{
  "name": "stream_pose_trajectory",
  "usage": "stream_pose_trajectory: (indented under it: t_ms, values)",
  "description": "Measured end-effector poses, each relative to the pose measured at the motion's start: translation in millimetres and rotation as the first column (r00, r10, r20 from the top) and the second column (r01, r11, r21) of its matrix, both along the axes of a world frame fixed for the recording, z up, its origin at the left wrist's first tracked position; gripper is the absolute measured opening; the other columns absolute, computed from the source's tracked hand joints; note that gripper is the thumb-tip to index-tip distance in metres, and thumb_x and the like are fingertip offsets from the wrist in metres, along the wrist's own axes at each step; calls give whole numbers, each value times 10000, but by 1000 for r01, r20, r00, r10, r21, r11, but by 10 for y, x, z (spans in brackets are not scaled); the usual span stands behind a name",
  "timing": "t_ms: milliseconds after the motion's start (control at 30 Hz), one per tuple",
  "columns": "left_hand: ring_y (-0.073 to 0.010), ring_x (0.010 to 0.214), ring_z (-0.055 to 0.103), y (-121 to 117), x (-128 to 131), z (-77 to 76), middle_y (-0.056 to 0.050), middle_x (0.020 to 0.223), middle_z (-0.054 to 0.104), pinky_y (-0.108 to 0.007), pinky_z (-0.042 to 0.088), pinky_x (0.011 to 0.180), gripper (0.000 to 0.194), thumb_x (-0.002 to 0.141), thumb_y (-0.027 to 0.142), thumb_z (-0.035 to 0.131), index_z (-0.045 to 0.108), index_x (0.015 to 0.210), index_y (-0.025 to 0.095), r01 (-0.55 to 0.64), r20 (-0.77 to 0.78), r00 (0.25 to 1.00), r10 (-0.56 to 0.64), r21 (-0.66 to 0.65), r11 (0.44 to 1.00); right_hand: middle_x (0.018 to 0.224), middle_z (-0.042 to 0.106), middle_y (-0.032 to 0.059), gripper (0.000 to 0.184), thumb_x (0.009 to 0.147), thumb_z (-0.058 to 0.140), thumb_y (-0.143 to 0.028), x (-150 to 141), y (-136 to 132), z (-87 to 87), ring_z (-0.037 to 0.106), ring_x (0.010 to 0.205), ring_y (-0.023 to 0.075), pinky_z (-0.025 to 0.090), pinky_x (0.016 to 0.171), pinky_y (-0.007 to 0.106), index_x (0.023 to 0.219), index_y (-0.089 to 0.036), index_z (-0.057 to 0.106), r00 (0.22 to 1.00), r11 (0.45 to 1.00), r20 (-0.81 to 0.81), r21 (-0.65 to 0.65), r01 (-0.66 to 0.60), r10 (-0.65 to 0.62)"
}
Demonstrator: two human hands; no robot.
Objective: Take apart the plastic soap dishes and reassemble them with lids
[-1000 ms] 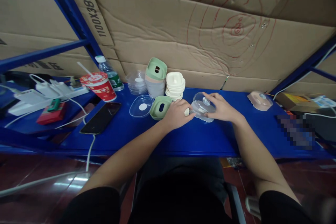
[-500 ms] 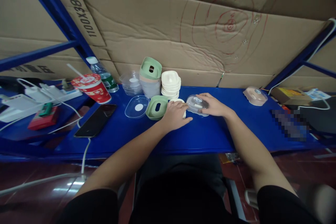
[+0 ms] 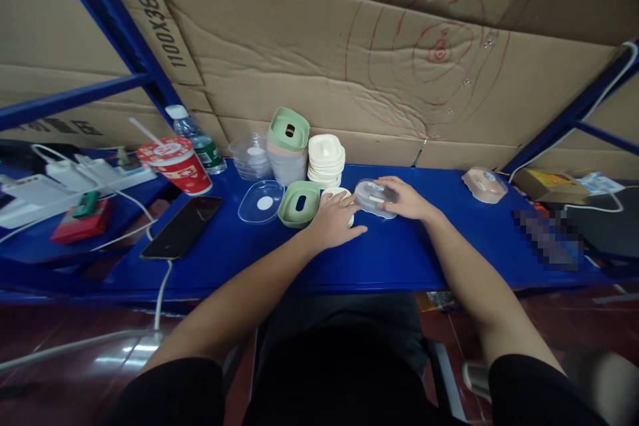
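My right hand [image 3: 408,200] rests on the right side of a translucent plastic box [image 3: 368,190], thumb and fingers curved around its edge. The box has a round pale label on top and sits on the blue table. My left hand [image 3: 335,219] lies over a cream plastic piece [image 3: 329,192] and mostly covers it, fingers stretched out toward the box. Left of that hand is a green square tray [image 3: 290,214] with an oval slot, next to a clear lid [image 3: 252,208] with a white round sticker.
Behind stand stacked cream pieces [image 3: 325,158], a pile of green and translucent trays [image 3: 288,163] and clear lids [image 3: 245,163]. A phone [image 3: 182,227], red cup [image 3: 182,173] and water bottle [image 3: 204,146] are at left. A pinkish box [image 3: 483,186] sits at right. Cardboard [image 3: 299,40] walls the back.
The view has shifted very slightly. Both hands stay in nearly the same place, the right one still on the translucent box and the left one over the cream piece.
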State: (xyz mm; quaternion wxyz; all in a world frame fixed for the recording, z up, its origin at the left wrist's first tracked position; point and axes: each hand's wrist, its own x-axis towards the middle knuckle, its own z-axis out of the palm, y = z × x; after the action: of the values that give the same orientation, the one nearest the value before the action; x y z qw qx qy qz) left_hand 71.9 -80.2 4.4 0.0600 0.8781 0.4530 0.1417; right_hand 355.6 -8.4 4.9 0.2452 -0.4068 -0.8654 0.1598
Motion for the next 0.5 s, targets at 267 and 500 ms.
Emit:
stream_pose_trajectory:
  t_ms: [267, 500]
  values:
    - [-418, 1618, 409, 3, 5, -20, -126, 1717, 504, -661, 268, 1307, 593, 989, 623, 701, 719, 1449, 249, 9, -17, 1000, -9, -7, 1000, 1624, 531, 166, 830, 847, 864, -605, 71, 3, 2, 464, 1580, 408, 384, 1294, 661, 1571, -284, 615, 999, 997, 20, -65, -38, 40]
    - [-414, 1628, 394, 9, -2, -11, -133, 1730, 481, -658, 285, 1295, 589, 992, 621, 693, 727, 1441, 240, 20, -37, 999, -21, -39, 999, 1718, 446, 176, 920, 836, 867, -534, 38, 14, -21, 388, 1629, 435, 349, 1301, 680, 1652, -291, 520, 990, 999, 140, -36, -6, 11]
